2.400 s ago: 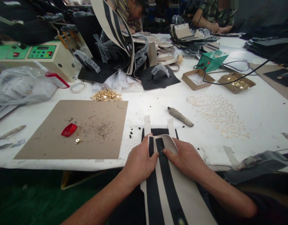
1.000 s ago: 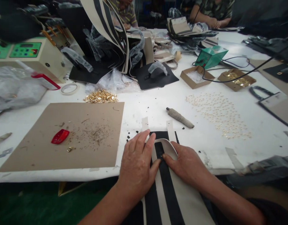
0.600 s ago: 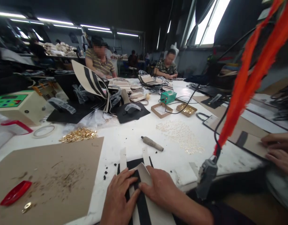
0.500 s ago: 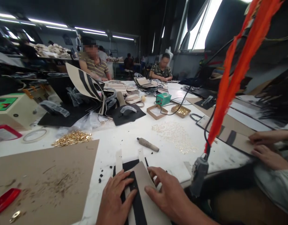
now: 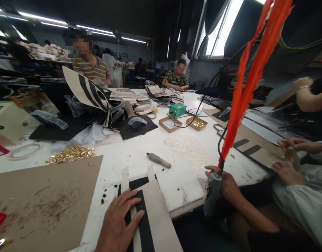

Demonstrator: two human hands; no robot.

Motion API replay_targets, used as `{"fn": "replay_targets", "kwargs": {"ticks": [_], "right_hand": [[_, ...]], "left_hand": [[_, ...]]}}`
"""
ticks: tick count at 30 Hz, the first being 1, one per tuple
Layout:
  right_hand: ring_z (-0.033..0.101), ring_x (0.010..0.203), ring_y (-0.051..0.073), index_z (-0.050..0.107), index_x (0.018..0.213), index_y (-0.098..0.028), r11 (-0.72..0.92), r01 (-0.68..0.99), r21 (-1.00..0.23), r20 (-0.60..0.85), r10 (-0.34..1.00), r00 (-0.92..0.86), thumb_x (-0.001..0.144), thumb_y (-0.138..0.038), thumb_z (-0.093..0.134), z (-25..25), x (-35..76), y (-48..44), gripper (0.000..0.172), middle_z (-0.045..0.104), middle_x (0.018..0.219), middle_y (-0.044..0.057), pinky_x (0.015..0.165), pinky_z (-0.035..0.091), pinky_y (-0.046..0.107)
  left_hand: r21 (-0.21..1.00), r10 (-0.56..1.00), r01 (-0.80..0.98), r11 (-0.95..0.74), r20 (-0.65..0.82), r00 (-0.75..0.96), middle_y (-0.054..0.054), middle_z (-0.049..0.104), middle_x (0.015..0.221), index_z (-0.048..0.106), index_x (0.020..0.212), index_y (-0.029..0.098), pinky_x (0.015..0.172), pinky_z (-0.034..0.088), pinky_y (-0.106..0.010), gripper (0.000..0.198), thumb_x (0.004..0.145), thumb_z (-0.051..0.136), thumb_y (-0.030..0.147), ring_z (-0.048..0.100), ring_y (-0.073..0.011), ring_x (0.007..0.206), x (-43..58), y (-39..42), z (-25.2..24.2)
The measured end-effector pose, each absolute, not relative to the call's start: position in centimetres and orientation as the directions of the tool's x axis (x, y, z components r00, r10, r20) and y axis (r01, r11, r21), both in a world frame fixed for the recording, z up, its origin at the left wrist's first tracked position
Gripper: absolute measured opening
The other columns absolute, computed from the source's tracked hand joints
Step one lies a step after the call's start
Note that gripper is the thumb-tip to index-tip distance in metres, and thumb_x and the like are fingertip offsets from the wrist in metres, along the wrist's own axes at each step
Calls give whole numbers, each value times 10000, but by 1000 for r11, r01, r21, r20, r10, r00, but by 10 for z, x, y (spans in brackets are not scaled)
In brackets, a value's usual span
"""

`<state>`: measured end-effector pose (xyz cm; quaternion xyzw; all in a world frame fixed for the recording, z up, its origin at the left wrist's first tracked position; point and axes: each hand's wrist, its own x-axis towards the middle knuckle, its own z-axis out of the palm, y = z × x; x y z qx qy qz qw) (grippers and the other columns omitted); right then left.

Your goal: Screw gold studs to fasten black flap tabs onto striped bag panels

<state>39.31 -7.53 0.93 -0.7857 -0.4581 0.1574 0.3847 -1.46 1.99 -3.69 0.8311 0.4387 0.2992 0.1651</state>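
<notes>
My left hand (image 5: 119, 220) lies flat with its fingers spread on a beige panel with black stripes (image 5: 157, 217), which hangs over the near edge of the white table (image 5: 176, 190). To the right of the panel, my right hand (image 5: 226, 182) is wrapped round a grey hand tool (image 5: 212, 194) just off the table's edge. The tool hangs from a black cable bound with an orange strip (image 5: 249, 77) that runs up and out of view.
A brown cardboard sheet (image 5: 45, 199) covers the near left, with a heap of gold rivets (image 5: 70, 154) behind it. A wrapped stick tool (image 5: 158, 160) and scattered pale studs (image 5: 187, 148) lie mid-table. A co-worker's hands (image 5: 287, 169) work at the right. Other people sit across the table.
The view has lifted and swung right. My right hand left the striped panel and moved right to close round the hanging grey tool. My left hand stays flat on the panel.
</notes>
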Motion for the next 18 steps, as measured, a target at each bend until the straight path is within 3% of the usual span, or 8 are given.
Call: {"fn": "replay_targets", "kwargs": {"ticks": [6, 13, 18], "right_hand": [[635, 656, 214, 767, 952, -193, -251, 676, -693, 87, 902, 424, 826, -468, 626, -17, 411, -40, 334, 650, 698, 15, 613, 495, 323], [637, 620, 239, 747, 841, -203, -298, 654, -695, -38, 924, 381, 789, -447, 631, -17, 422, -48, 275, 671, 670, 40, 583, 492, 348], [706, 872, 303, 749, 792, -245, -238, 778, -581, -15, 959, 282, 784, -472, 628, -21, 428, -45, 258, 755, 902, 112, 826, 552, 416]], "left_hand": [[554, 844, 638, -535, 311, 437, -44, 703, 1359, 746, 1103, 325, 1135, 442, -703, 249, 892, 696, 449, 590, -360, 1331, -15, 18, -40], [603, 867, 634, -485, 239, 436, -53, 694, 1363, 735, 1104, 302, 1162, 395, -697, 217, 897, 703, 356, 563, -342, 1360, -11, 11, -26], [645, 894, 640, -418, 164, 418, -51, 684, 1378, 726, 1094, 271, 1213, 322, -665, 225, 871, 735, 251, 533, -312, 1392, -6, -1, -9]]}}
